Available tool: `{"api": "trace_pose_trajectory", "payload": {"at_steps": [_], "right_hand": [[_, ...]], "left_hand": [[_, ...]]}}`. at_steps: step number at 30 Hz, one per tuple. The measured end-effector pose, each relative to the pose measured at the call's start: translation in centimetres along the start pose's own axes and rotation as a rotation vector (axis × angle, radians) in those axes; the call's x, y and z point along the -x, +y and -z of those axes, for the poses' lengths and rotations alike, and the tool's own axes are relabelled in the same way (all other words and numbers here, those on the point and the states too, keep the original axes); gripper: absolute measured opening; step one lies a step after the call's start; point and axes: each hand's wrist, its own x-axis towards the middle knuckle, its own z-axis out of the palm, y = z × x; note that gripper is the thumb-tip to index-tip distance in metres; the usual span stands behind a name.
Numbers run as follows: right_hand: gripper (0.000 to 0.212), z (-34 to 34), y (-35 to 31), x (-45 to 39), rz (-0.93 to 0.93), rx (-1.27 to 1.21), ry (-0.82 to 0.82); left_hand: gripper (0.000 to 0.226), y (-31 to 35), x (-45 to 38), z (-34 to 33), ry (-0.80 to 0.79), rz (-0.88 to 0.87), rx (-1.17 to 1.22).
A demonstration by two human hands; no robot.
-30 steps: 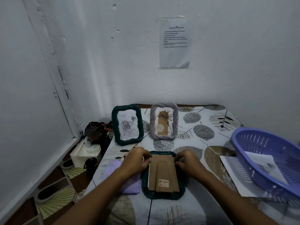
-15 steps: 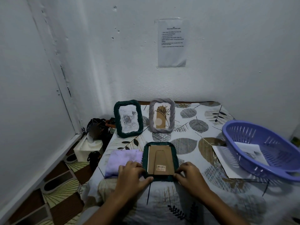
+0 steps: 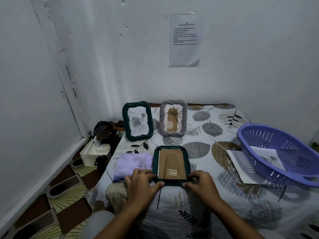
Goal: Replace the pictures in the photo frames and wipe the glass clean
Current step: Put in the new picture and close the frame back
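A dark green woven photo frame [image 3: 187, 158] lies face down on the table, its brown cardboard back [image 3: 171, 167] with a stand flap and a barcode sticker facing up. My left hand [image 3: 142, 184] grips the frame's near left corner, thumb along the bottom edge. My right hand [image 3: 201, 182] holds the near right corner with curled fingers. A folded lilac cloth [image 3: 131, 165] lies just left of the frame, partly under my left hand. Two frames stand upright at the back: a green one [image 3: 137, 121] with a rose drawing and a grey one [image 3: 173, 120] with a plant print.
A purple slotted plastic basket [image 3: 259, 145] with a printed sheet inside sits at the right, on top of a loose white sheet [image 3: 241, 168]. The table wears a leaf-patterned cloth [image 3: 198, 133]. A white tissue box [image 3: 93, 151] and dark items stand on the floor at the left.
Both hands slid from the frame's far side down to its near corners. The camera tilted up and back, so the table looks farther away.
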Motion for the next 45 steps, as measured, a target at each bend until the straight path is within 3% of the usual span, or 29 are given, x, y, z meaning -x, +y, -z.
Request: {"api": "trace_pose_trajectory", "payload": {"at_steps": [13,32,45], "right_hand": [[0.034,-0.9,0.8,-0.2,-0.034,-0.033,-0.001],[0.029,-0.5,0.9,-0.3,-0.018,-0.046,-0.043],[0.036,0.0,0.8,0.4,0.087,0.189,-0.098]], "left_hand": [[0.043,0.0,0.0,-0.3,-0.028,0.06,0.065],[0.042,-0.2,-0.3,-0.3,-0.067,0.0,0.009],[0.044,-0.7,-0.3,-0.5,-0.082,-0.045,-0.011]]}}
